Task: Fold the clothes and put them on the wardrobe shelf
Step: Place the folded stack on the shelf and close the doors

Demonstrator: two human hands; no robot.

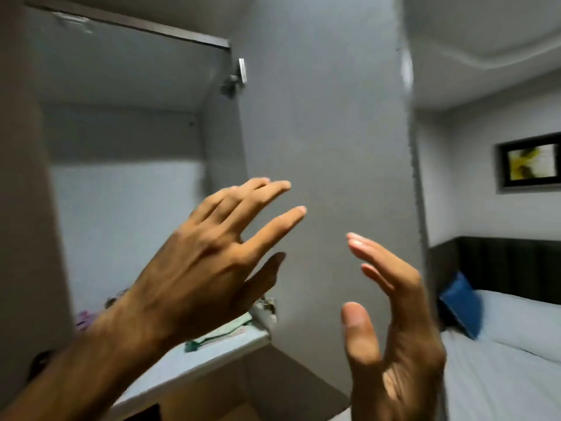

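Note:
Both my hands are raised in front of the open grey wardrobe door (318, 132). My left hand (206, 262) has its fingers spread and holds nothing; it hangs in front of the wardrobe shelf (212, 354). My right hand (394, 323) is open too, palm turned left, empty. Folded clothes lie on the shelf behind my left hand: a pale green piece (224, 332) at the front and a pink-purple piece (85, 319) further left, both partly hidden by my arm.
The wardrobe's left side panel (27, 208) stands close at the left. A bed with white sheets (501, 360), a blue pillow (461, 305) and a dark headboard (510, 265) is at the right. A framed picture (529, 161) hangs on the wall.

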